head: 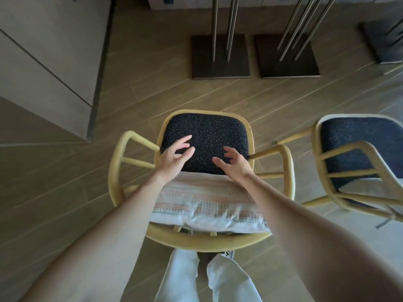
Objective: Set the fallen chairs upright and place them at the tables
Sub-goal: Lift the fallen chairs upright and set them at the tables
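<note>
My view takes in both of my arms, bare from the lower edge of the picture to the wrists, with no sleeve on them. My left hand (pixel 174 159) and right hand (pixel 232 163) are bare too: no glove, ring, watch or strap shows on them. Below, between the forearms, I see my loose, pale whitish trousers (pixel 185 277), creased along each leg, with a dark gap between the two. At the right trouser hem the tip of a shoe (pixel 229 254) shows, too blurred to describe.
</note>
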Tool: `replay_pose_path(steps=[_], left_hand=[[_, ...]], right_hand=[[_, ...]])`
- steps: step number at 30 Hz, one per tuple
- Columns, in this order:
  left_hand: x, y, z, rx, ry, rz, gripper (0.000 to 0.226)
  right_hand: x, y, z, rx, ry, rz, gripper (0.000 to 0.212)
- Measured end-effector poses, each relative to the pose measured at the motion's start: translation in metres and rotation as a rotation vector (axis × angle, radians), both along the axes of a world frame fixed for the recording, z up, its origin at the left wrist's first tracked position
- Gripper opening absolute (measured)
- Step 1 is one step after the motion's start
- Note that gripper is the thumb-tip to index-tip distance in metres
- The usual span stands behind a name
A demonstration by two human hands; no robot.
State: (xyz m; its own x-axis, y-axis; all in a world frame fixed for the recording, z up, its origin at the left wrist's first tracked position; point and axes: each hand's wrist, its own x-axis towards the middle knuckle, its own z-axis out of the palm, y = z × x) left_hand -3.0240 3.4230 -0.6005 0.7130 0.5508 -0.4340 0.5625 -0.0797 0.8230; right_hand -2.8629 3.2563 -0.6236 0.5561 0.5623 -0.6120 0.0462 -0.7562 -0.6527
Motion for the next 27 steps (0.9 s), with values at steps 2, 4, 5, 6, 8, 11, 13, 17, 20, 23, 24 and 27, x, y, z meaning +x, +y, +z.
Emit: replay_pose_path(steps=[2, 4, 5, 6, 8, 11, 13, 17, 20, 23, 24, 27], left_hand=[[-0.004, -0.007, 0.018, 0.063, -0.139, 0.084, 0.06], [-0.012, -0.016, 0.035, 0.098, -0.264, 0.167, 0.058], [-0.017, -0.021, 0.041, 0.117, -0.306, 0.189, 0.058], [-0.025, -0.028, 0.048, 0.144, -0.34, 0.182, 0.059], [-0.045, -0.041, 0.056, 0.256, -0.361, 0.086, 0.059], [-0.075, -0.056, 0.055, 0.545, -0.304, -0.132, 0.064], [-0.098, -0.066, 0.053, 0.661, -0.193, -0.275, 0.083], [-0.137, -0.08, 0.049, 0.8, -0.076, -0.499, 0.085], [-0.144, -0.084, 0.05, 0.906, -0.104, -0.633, 0.064], [-0.149, -0.096, 0.044, 0.927, 0.143, -0.838, 0.061], [-0.153, -0.102, 0.039, 0.929, 0.242, -0.866, 0.064], [-0.147, -0.106, 0.037, 0.909, 0.437, -0.839, 0.054]], right_hand=[[-0.014, 0.005, 0.021, 0.186, -0.073, -0.05, 0.075], [-0.03, 0.002, 0.045, 0.355, -0.193, -0.035, 0.073], [-0.036, -0.003, 0.055, 0.426, -0.255, -0.024, 0.072], [-0.044, -0.011, 0.065, 0.483, -0.307, -0.018, 0.072], [-0.064, -0.035, 0.08, 0.539, -0.409, -0.019, 0.071], [-0.096, -0.073, 0.082, 0.478, -0.56, 0.052, 0.072], [-0.124, -0.091, 0.077, 0.385, -0.638, 0.142, 0.077], [-0.161, -0.11, 0.066, 0.276, -0.831, 0.307, 0.074], [-0.174, -0.124, 0.058, 0.22, -0.962, 0.451, 0.063], [-0.18, -0.133, 0.052, 0.038, -0.886, 0.588, 0.052], [-0.181, -0.131, 0.05, 0.008, -0.846, 0.609, 0.047], [-0.177, -0.107, 0.055, -0.171, -0.712, 0.703, 0.046]])
